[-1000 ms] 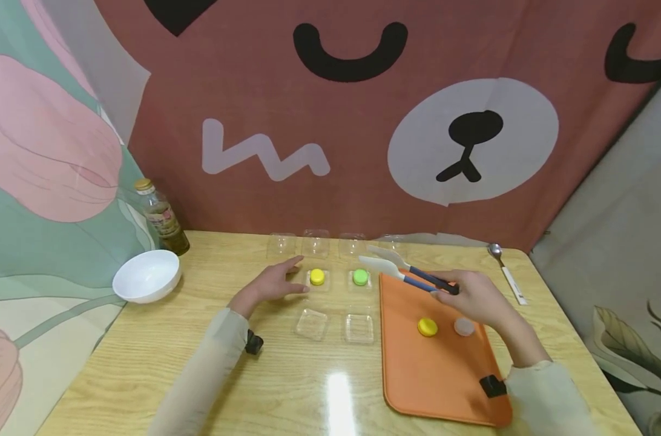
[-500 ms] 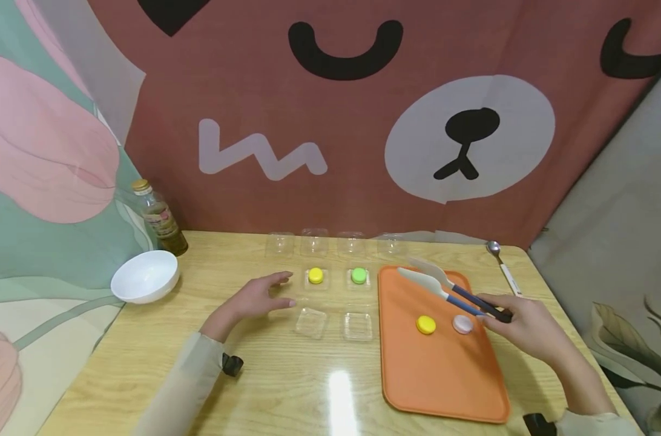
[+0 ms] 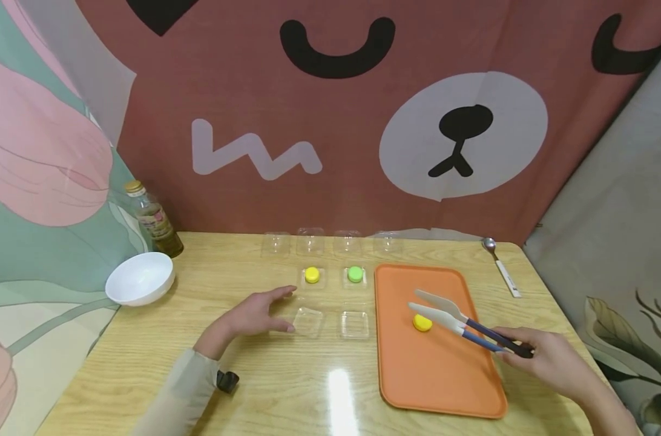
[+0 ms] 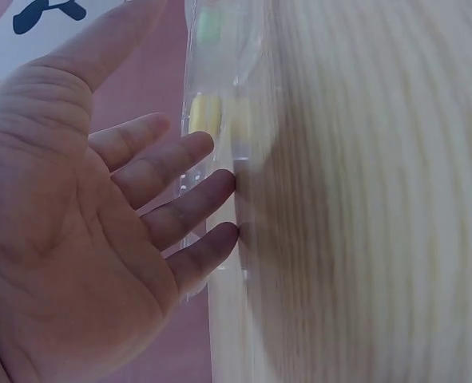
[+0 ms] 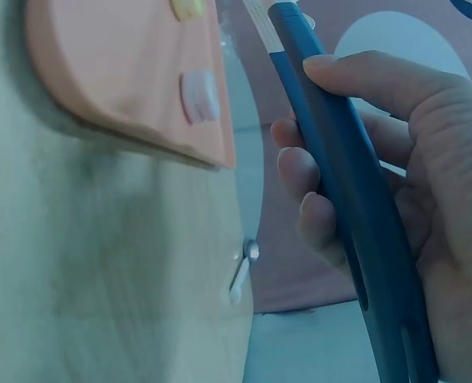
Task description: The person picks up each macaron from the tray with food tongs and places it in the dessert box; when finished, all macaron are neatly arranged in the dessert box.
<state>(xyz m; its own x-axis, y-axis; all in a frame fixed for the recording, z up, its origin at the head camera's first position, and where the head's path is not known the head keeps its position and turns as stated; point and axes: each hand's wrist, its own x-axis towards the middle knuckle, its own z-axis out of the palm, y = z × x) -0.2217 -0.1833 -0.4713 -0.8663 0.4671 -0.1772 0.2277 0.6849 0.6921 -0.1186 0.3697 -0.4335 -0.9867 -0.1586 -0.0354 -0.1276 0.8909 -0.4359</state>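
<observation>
Head view shows us the right hand (image 3: 548,357) drawn nearer since a second ago, thumb and fingers pinching the tongs (image 3: 485,330). Their parted tips now hang over the yellow macaron (image 3: 422,323) on the orange tray (image 3: 434,387), not near the green macaron (image 3: 355,274); we judge the work has turned back to the loose macarons. Right wrist view gives us a lilac macaron (image 5: 200,96) on the tray too, lost behind the tongs from above. We see the left hand (image 3: 254,315) also closer, fingers spread and holding nothing, beside the near left box (image 3: 308,322); we cannot tell whether they touch. That box and the near right box (image 3: 355,324) look empty to us. Beyond, the far left box (image 3: 322,283) holds a second yellow macaron (image 3: 312,275), the far right box (image 3: 365,283) the green one. Leftward, we find a white bowl (image 3: 142,275), apparently empty, then a bottle (image 3: 158,227) with dark liquid. Four clear lids (image 3: 276,243) line the back.
</observation>
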